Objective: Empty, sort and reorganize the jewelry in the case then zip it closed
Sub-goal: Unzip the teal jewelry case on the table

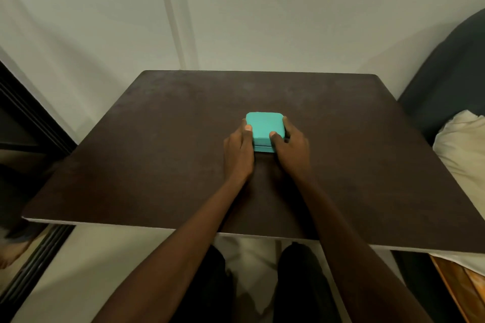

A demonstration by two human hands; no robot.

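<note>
Centrally on the dark brown table (157,139) sits the turquoise jewelry case (265,126), lid down and apparently zipped, with no jewelry laid out anywhere, so I judge the task to be at its very start. My left hand (237,151) clasps the case's left side, thumb hooked over the top near the left edge; my right hand (291,145) clasps the right side, thumb on the lid's near right corner and fingers wrapped around the far side. Both hands are thus closed on the case, one on each flank, separated by its width.

To open it well, I should keep one hand pinning the base flat against the table while the other finds the zipper pull (I cannot see the pull from this angle; a seam shows along the near edge). Drawing the zip steadily around the corners, rather than tugging, should prevent the small case from skidding or tipping and spilling its contents. Lifting the lid slowly afterwards seems wise, since loose pieces may sit against it.

Both forearms extend forward from the near table edge and converge on the case, wrists low and close to the surface, knuckles upward. A pale wall (262,21) rises behind the table, and a cream pillow (462,144) lies at the right.
</note>
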